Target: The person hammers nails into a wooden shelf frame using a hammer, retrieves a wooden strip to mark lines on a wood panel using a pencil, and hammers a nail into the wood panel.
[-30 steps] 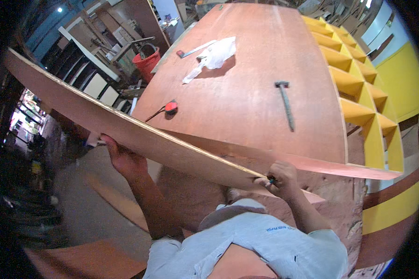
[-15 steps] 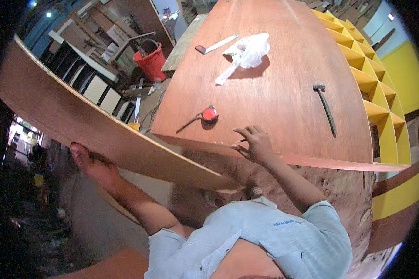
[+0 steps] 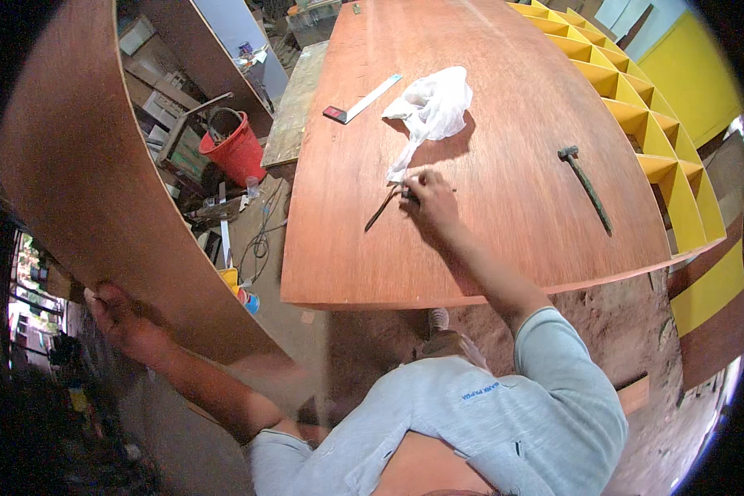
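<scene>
My left hand [image 3: 122,318] grips the edge of a large brown plywood board [image 3: 74,165], which stands tilted at the left. Over the wooden panel top [image 3: 521,182], my right hand [image 3: 428,197] closes on the tape measure, whose body is mostly hidden by the fingers. The tape measure's dark strap [image 3: 379,213] trails out to the left. A thin dark tip shows beside the right hand, too small to name. Just beyond the fingers lies a crumpled white plastic bag [image 3: 438,103]. A try square [image 3: 368,101] rests to its left, and a hammer [image 3: 587,188] lies farther right.
Yellow grid framework [image 3: 636,116] runs along the panel's right side. At the left stands a red bucket [image 3: 238,150] near scrap wood, with a cable [image 3: 260,240] on the floor. The panel's near edge lies in front of my body.
My right hand has moved from the panel's near edge, farther in, onto the tape measure. The board in my left hand has swung left, more upright, away from the panel.
</scene>
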The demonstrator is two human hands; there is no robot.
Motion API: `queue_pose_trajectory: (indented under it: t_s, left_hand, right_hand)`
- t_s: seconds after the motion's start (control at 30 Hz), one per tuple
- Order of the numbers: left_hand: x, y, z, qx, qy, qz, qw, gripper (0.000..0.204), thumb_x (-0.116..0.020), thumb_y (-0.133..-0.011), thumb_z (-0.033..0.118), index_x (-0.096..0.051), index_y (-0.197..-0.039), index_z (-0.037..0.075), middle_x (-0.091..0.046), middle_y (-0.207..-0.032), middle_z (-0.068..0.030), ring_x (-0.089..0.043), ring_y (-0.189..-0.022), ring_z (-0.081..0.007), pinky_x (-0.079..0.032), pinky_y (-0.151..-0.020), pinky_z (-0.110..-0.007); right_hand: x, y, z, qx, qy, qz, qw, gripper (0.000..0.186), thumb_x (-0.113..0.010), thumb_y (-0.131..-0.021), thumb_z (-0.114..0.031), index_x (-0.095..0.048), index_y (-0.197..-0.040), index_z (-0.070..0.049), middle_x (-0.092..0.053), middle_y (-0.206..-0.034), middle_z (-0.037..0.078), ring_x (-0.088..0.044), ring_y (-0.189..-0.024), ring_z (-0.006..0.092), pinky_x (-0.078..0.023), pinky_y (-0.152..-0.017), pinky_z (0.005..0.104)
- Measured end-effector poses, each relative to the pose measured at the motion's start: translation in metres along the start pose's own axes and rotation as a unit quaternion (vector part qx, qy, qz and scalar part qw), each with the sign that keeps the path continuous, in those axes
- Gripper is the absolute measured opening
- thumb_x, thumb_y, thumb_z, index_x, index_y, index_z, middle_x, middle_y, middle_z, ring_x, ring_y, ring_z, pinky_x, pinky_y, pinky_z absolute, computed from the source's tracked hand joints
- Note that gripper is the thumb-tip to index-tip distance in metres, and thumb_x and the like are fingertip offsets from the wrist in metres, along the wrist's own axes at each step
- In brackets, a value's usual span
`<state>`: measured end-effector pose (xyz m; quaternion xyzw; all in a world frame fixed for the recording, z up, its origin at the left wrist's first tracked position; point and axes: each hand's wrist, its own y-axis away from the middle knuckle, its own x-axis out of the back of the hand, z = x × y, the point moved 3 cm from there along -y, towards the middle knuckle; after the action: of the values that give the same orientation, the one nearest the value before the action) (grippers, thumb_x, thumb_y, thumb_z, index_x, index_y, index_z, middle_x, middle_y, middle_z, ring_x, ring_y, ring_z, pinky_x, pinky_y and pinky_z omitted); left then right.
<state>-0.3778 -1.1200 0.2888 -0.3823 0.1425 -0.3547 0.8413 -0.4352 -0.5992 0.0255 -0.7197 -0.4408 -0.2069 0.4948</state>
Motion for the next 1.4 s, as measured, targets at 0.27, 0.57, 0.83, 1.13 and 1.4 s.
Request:
queue_pose_trajectory:
  t_s: [0.27, 0.57, 0.83, 1.13, 1.4]
  left_hand:
    - [-0.128, -0.012, 0.018, 0.031, 0.216, -0.110, 0.970, 0.039, -0.071, -0.106, 0.035, -0.060, -0.122, 0.001, -0.066, -0.116, -0.0066, -0.058, -0.107, -0.0168, -0.044, -0.099, -0.036]
    - [-0.273, 0.014, 0.010, -0.038, 0.141, -0.293, 0.945, 0.036, -0.065, -0.110, 0.037, -0.061, -0.099, 0.003, -0.061, -0.094, -0.0010, -0.054, -0.090, -0.0115, -0.043, -0.082, -0.029]
    - [-0.390, 0.064, 0.035, -0.101, 0.131, -0.480, 0.862, 0.030, -0.060, -0.113, 0.028, -0.058, -0.097, 0.002, -0.047, -0.083, 0.0039, -0.040, -0.078, -0.0077, -0.036, -0.072, -0.025]
    - [-0.484, 0.126, 0.042, -0.046, 0.188, -0.635, 0.748, 0.026, -0.059, -0.112, 0.022, -0.059, -0.097, 0.000, -0.055, -0.087, 0.0014, -0.046, -0.081, -0.0078, -0.040, -0.074, -0.026]
    - [-0.537, 0.207, 0.023, -0.124, 0.195, -0.659, 0.716, 0.020, -0.058, -0.108, 0.017, -0.062, -0.103, -0.002, -0.053, -0.086, -0.0025, -0.048, -0.079, -0.0107, -0.042, -0.072, -0.029]
  right_hand:
    - [-0.050, -0.153, 0.172, -0.051, 0.146, 0.040, 0.987, 0.042, -0.086, -0.084, -0.033, -0.074, -0.119, -0.016, -0.064, -0.128, 0.011, -0.059, -0.122, 0.0357, -0.050, -0.099, 0.0523]
    - [0.081, -0.089, 0.303, -0.187, 0.207, 0.126, 0.952, 0.051, -0.078, -0.089, -0.026, -0.067, -0.136, -0.012, -0.064, -0.134, 0.017, -0.057, -0.128, 0.0379, -0.045, -0.110, 0.0506]
    - [0.269, 0.135, 0.292, -0.484, 0.316, 0.046, 0.815, 0.043, -0.072, -0.098, -0.042, -0.075, -0.116, -0.004, -0.074, -0.113, 0.024, -0.068, -0.112, 0.0418, -0.050, -0.103, 0.0515]
    - [0.203, 0.005, 0.375, -0.317, 0.349, 0.155, 0.868, 0.031, -0.075, -0.094, -0.041, -0.077, -0.106, -0.012, -0.074, -0.113, 0.013, -0.066, -0.111, 0.0349, -0.051, -0.098, 0.0503]
    - [0.171, 0.054, 0.280, -0.332, 0.245, 0.167, 0.895, 0.042, -0.072, -0.094, -0.038, -0.071, -0.122, -0.006, -0.069, -0.122, 0.019, -0.062, -0.121, 0.0349, -0.047, -0.107, 0.0504]
